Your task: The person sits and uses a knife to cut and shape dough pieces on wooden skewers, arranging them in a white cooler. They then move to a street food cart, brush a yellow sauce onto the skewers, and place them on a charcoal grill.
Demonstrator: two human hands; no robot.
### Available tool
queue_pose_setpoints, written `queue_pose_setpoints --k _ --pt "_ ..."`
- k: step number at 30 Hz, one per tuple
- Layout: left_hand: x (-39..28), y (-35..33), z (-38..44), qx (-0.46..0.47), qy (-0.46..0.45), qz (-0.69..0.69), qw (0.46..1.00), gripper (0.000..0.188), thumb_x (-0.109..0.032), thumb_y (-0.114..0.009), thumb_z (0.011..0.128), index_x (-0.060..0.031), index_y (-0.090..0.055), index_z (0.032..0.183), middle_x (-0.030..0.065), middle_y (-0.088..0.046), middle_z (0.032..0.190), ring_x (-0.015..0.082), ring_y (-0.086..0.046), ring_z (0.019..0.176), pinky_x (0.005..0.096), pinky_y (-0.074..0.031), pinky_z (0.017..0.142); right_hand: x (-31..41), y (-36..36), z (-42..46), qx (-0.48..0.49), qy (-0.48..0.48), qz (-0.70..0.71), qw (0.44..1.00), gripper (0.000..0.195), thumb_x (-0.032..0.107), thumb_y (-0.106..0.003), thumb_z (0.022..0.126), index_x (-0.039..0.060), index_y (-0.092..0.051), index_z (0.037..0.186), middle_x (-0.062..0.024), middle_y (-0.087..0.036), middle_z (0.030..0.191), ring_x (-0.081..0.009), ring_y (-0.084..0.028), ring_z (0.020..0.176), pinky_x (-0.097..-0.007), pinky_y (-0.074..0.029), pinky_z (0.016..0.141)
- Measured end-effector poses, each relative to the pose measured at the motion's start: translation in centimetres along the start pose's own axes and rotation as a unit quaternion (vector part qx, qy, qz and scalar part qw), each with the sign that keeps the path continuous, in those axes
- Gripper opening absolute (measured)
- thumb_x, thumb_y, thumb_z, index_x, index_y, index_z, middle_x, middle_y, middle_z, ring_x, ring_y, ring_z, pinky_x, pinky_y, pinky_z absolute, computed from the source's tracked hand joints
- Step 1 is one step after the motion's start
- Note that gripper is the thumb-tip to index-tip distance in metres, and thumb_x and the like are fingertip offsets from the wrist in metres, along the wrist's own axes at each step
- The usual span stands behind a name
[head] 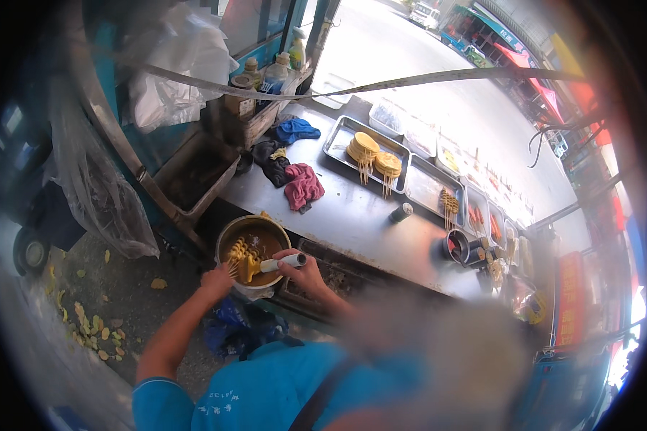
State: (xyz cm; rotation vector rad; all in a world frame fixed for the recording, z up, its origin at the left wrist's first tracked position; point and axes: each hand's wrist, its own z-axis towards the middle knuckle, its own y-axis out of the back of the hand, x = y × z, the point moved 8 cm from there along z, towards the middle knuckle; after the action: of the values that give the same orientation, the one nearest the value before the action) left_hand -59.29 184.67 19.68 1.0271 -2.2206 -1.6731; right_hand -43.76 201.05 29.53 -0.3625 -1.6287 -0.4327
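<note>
My left hand (218,283) grips the stick ends of several spiral-cut skewers (241,251), which look like tornado potatoes. Their food ends lean inside a round metal pot (220,237) that holds brown liquid (268,245). In my right hand (304,275) is the pale, tube-like handle of a brush (269,265). Its head is coated in yellow-brown sauce and lies against the skewers, over the pot. The coating hides the bristles, so the exact kind of brush is unclear.
Beyond the pot runs a steel counter (356,215) with crumpled cloths (303,186) and a dark canister (401,212). A metal tray (337,143) carries stacked round flatbreads on sticks (364,146). Farther right stand more skewer trays (429,180) and a sauce pot (457,242). A metal strap (366,88) crosses above.
</note>
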Motion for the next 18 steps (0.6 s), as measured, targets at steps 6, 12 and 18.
queue_pose_setpoints --k 6,12,18 --pt "0.7 -1.0 0.7 -0.031 -0.008 0.064 0.997 0.026 -0.016 -0.049 0.083 0.0003 -0.049 0.104 0.0229 -0.065 0.085 0.0378 -0.064 0.079 0.0465 -0.051 0.071 0.3 0.0 -0.4 -0.004 0.008 0.022 1.000 0.022 0.017 -0.060 0.087 0.0027 -0.061 0.105 -0.0070 -0.065 0.093 -0.0120 -0.062 0.079 -0.0252 -0.050 0.070" --pt "3.8 -1.8 1.8 -0.048 -0.007 -0.010 0.999 0.018 -0.017 -0.048 0.084 -0.0011 -0.052 0.091 0.0198 -0.064 0.074 0.0349 -0.063 0.067 0.0445 -0.050 0.059 4.5 2.5 -1.2 -0.050 0.001 0.025 0.998 0.026 0.020 -0.060 0.088 0.0021 -0.061 0.107 -0.0081 -0.065 0.095 -0.0120 -0.062 0.080 -0.0251 -0.051 0.072" --pt "3.9 -5.0 1.7 0.198 0.143 -0.516 0.821 0.016 -0.017 -0.048 0.085 -0.0032 -0.050 0.078 0.0044 -0.044 0.055 0.0165 -0.041 0.038 0.0300 -0.029 0.033 2.3 0.7 1.0 -0.018 0.019 0.008 1.000 0.021 0.014 -0.061 0.086 0.0024 -0.062 0.103 -0.0069 -0.064 0.086 -0.0125 -0.062 0.075 -0.0258 -0.050 0.068"
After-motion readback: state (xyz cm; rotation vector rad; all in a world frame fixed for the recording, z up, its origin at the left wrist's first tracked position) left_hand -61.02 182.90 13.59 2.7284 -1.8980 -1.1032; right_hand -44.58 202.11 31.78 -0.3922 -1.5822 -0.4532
